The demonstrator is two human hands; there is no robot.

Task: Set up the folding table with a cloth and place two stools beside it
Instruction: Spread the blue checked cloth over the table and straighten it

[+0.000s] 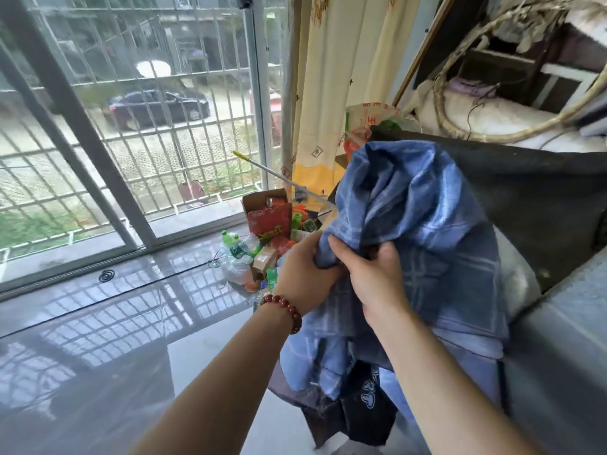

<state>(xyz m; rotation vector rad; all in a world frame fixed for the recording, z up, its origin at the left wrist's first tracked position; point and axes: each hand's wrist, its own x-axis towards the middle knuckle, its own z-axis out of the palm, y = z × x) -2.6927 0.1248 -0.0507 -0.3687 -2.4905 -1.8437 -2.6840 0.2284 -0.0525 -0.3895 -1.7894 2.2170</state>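
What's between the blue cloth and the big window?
Head view: a heap of plastic bottles and cardboard boxes lies on the floor between cloth and window.

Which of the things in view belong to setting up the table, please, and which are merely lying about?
For the job: blue checked cloth, gripped by left hand and right hand.
Lying about: cardboard box, plastic bottles, curtain, pole.

— What's underfoot?
— A glossy grey tiled floor (98,372), with a pale grid of reflections across it
— Anything lying on it?
— A black spiral coil (106,275), alone near the far edge. Well apart, to its right, is a heap: clear plastic bottles (235,247) with green caps, a small cardboard box (264,261), and an open red carton (269,218) behind them, all crowded together
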